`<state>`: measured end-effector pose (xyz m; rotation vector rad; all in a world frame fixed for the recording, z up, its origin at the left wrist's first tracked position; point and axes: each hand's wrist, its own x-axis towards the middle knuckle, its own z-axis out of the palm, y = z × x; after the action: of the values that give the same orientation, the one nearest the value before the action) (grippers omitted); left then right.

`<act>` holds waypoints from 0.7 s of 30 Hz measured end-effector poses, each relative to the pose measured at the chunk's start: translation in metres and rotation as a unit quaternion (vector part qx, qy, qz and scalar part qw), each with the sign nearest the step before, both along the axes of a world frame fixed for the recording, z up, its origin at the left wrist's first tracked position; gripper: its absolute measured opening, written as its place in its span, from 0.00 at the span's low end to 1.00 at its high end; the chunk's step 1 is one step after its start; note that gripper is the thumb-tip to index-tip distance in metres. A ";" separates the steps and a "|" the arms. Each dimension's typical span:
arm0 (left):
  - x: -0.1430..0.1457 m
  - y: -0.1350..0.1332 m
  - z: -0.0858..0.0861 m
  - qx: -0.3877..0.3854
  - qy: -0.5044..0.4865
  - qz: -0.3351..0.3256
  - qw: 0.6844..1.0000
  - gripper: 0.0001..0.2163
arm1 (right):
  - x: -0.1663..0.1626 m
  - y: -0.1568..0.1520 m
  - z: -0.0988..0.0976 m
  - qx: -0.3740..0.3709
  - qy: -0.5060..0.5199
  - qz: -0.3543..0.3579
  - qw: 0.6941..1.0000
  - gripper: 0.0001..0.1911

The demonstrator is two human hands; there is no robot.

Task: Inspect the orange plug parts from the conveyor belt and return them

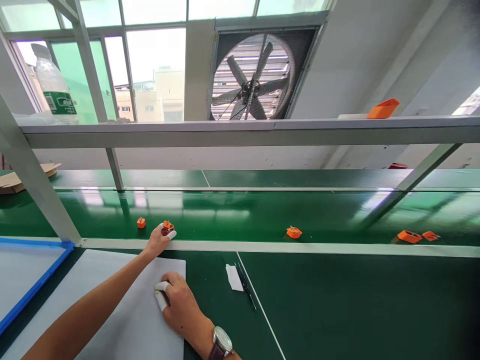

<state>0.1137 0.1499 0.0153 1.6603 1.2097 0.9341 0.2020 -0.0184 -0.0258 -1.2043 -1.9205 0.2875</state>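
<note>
My left hand (157, 240) reaches forward over the white rail onto the green conveyor belt (240, 215), its fingers closed round a small orange part (167, 227). A white finger cot covers one fingertip. Another small orange part (141, 222) lies on the belt just left of that hand. My right hand (180, 302), with a watch on its wrist and white cots on its fingers, rests curled on a white foam sheet (123, 310) on the green bench. Whether anything is under its fingers is hidden.
More orange parts lie on the belt: one at the middle (294, 232), two at the right (409, 236). A white paper slip (234, 277) and black tweezers (245, 286) lie on the bench. A shelf (247, 131) overhead carries a water bottle (54, 90) and an orange piece (382, 108). A blue-edged board (22, 270) sits left.
</note>
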 end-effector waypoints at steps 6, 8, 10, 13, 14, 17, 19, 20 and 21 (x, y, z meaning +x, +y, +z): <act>-0.047 -0.081 0.032 -0.079 -0.112 -0.107 0.985 0.22 | 0.007 0.008 0.013 -0.084 0.248 -0.056 0.963 0.12; -0.066 -0.106 0.039 -0.123 -0.131 -0.147 0.973 0.20 | 0.006 0.007 0.018 -0.075 0.302 -0.064 0.948 0.15; -0.082 -0.125 0.040 -0.124 -0.120 -0.162 0.972 0.19 | 0.003 0.003 0.023 -0.060 0.305 -0.032 0.950 0.19; -0.095 -0.143 0.032 -0.074 -0.066 -0.156 0.983 0.20 | -0.002 -0.003 0.025 -0.063 0.282 0.015 0.957 0.18; -0.097 -0.146 0.029 -0.058 -0.047 -0.151 0.986 0.20 | -0.004 -0.005 0.025 -0.068 0.279 0.020 0.958 0.17; -0.100 -0.152 0.019 -0.048 -0.019 -0.125 0.991 0.19 | -0.006 -0.007 0.022 -0.077 0.274 0.020 0.958 0.13; -0.101 -0.153 0.015 -0.073 -0.035 -0.113 0.990 0.19 | -0.006 -0.006 0.019 -0.076 0.271 0.028 0.959 0.13; -0.101 -0.153 0.013 -0.088 -0.053 -0.108 0.989 0.19 | -0.006 -0.006 0.018 -0.074 0.272 0.032 0.959 0.14; -0.101 -0.153 0.012 -0.103 -0.075 -0.105 0.986 0.18 | -0.005 -0.006 0.017 -0.071 0.273 0.036 0.959 0.14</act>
<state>0.0125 -0.0029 0.0277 1.4905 0.9743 0.7619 0.1967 -0.0239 -0.0092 -1.0114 -1.4767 0.7268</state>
